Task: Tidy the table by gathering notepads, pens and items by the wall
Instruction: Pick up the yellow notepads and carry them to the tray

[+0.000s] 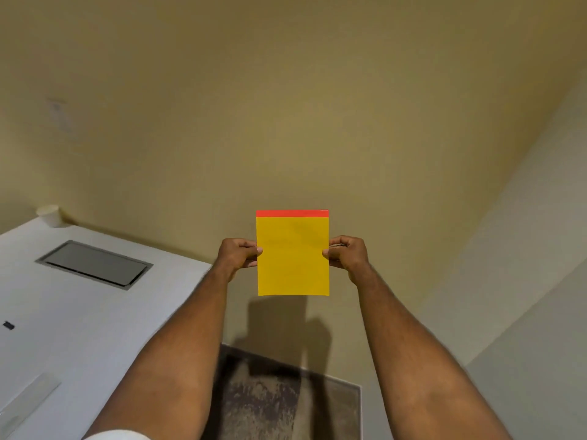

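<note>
A yellow notepad (292, 255) with a red strip along its top edge is held upright in the air in front of the beige wall. My left hand (236, 254) pinches its left edge and my right hand (347, 254) pinches its right edge, both at mid height. The pad is off to the right of the white table (79, 312), over the floor. Its shadow falls on the wall just below it.
A white paper cup (49, 215) stands at the table's far corner by the wall. A grey recessed hatch (93, 264) is set in the tabletop. A small black item (8, 325) lies at the left edge. Dark patterned carpet (279, 401) shows below.
</note>
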